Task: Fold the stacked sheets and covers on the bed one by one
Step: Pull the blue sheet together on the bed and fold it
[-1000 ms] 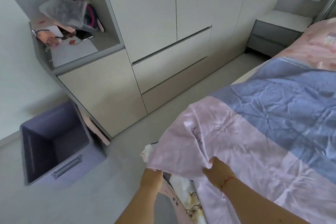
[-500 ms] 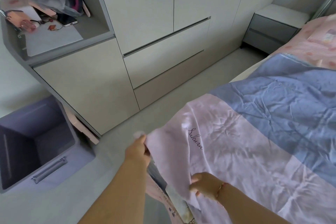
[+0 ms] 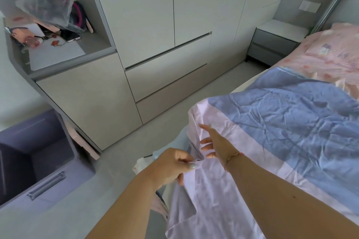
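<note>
A pale pink and blue cover (image 3: 272, 126) lies spread across the bed, its pink end hanging over the near edge. My left hand (image 3: 172, 165) pinches the bunched pink edge between thumb and fingers. My right hand (image 3: 215, 143) sits just beyond it with fingers spread and straight, touching the pink fabric near the fold. Other patterned sheets (image 3: 159, 203) peek out from under the cover at the bed's corner, mostly hidden. A pink printed sheet (image 3: 334, 56) covers the far end of the bed.
A purple open bin (image 3: 38, 161) stands on the floor at the left. Wardrobe doors and drawers (image 3: 165, 64) run along the wall, with a cluttered shelf niche (image 3: 54, 31). A grey nightstand (image 3: 275, 40) sits by the bed's head.
My left hand dropped lower and now pinches the gathered pink edge. My right hand let go of the fabric below and rose with its fingers spread. The camera tilted.
</note>
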`<state>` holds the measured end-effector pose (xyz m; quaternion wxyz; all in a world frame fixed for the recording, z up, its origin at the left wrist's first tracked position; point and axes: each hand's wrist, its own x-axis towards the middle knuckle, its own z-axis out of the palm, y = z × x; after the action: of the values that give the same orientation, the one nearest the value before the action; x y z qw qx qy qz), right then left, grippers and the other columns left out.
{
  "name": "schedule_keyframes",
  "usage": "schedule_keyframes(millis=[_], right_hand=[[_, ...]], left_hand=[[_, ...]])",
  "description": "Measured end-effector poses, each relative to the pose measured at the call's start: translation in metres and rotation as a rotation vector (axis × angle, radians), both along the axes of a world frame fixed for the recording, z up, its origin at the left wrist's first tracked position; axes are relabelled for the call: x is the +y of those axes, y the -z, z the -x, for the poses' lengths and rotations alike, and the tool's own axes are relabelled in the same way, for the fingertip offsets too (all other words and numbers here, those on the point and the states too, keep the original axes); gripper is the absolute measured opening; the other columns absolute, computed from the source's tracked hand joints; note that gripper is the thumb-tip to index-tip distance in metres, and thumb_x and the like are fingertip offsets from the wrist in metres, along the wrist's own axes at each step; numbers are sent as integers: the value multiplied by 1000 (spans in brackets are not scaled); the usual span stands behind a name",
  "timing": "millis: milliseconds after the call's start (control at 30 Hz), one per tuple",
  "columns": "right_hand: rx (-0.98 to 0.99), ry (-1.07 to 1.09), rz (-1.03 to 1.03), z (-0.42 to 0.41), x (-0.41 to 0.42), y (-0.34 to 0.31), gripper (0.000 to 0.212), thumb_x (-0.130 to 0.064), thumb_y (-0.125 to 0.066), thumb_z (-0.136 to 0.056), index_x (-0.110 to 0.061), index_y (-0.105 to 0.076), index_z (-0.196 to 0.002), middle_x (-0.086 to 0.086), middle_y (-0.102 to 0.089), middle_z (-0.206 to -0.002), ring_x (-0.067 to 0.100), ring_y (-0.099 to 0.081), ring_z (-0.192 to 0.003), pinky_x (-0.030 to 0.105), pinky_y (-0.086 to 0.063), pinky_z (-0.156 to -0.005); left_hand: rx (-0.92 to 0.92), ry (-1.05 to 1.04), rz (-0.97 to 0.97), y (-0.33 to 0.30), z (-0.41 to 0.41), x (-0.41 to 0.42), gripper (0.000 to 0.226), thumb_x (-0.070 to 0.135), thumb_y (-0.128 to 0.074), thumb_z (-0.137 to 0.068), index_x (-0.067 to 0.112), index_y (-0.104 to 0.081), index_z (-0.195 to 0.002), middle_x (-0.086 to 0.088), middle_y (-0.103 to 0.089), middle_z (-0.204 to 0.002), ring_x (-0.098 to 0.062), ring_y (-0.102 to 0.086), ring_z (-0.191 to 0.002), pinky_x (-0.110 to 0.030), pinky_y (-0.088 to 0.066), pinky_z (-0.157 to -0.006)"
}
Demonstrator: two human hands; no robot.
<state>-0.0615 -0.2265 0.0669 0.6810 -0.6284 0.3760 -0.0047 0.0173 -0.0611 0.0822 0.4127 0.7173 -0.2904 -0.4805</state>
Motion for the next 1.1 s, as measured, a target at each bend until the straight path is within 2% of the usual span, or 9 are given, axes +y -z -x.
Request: schedule_keyframes(millis=[233,433,567,633,733,800,900,1000,1100], right_hand=[[291,-716,764,20,7,-14,44,-43,-27,-100,-33,-69,-110,2,-47,-120,20,-41,-111,35,-32,-102],[532,-885,669,45,10,-42,42,-4,-37,-92,-20,-63,-121,4,-50,-136,26,-46,-122,31,-36,-105],[624,-863,706,84,1,-53,28,-21,-36,-100,-8,-58,-91,10,-55,-98,23,-45,-87,25,-34,-81],[652,-783,600,110,-7,-53,41,-44,-32,-100,-13,-57,-92,7,-54,-97,19,-45,-78,26,-38,-74],[617,-571,605,145,-22,-52,65,-52,-25,-100,-4,-38,-142,18,-48,-137,29,-56,-89,26,-44,-55],[475,-306,614,179,-35,-52,62,-49,-35,-99,-1,-44,-136,23,-60,-115,33,-62,-91,25,-46,-58],[324,85,390,224,-49,-46,37,-42,-65,-84,-5,-63,-83,11,-62,-80,26,-62,-69,24,-52,-60],[253,250,145,266,-53,-27,35,-29,-72,-79,0,-63,-98,11,-58,-80,26,-57,-78,37,-52,-81],[63,547,-347,312,-47,-25,19,-6,-64,-86,1,-60,-103,8,-59,-57,22,-59,-50,28,-54,-54]], left_hand=[[140,71,11,-22,57,29,15,3,-64,-90,-9,-65,-100,-16,-71,-93,-23,-72,-95,-26,-56,-78],[162,75,97,-39,96,35,10,5,-69,-84,13,-74,-83,-14,-73,-87,-26,-72,-89,-28,-55,-82],[143,35,139,-49,126,34,6,7,-72,-76,9,-75,-81,-17,-72,-85,-22,-72,-83,-26,-54,-78],[118,-7,133,-52,145,35,23,14,-75,-67,-1,-74,-84,-19,-71,-84,-22,-71,-80,-28,-53,-79],[149,-95,109,-58,185,37,28,14,-65,-70,-8,-73,-84,-22,-69,-83,-24,-70,-78,-28,-54,-78],[209,-284,96,-57,222,36,28,6,-55,-85,-17,-69,-92,-29,-68,-90,-32,-69,-81,-32,-55,-82],[108,-499,32,-45,268,31,44,27,-52,-98,-1,-76,-75,-24,-72,-85,-35,-71,-80,-44,-51,-96],[-88,-665,28,-44,315,24,37,26,-70,-88,2,-72,-60,-8,-69,-61,-17,-64,-60,-29,-50,-77],[-74,-824,96,-46,364,19,15,2,-79,-74,5,-71,-63,-2,-67,-60,-12,-59,-59,-17,-47,-61]])
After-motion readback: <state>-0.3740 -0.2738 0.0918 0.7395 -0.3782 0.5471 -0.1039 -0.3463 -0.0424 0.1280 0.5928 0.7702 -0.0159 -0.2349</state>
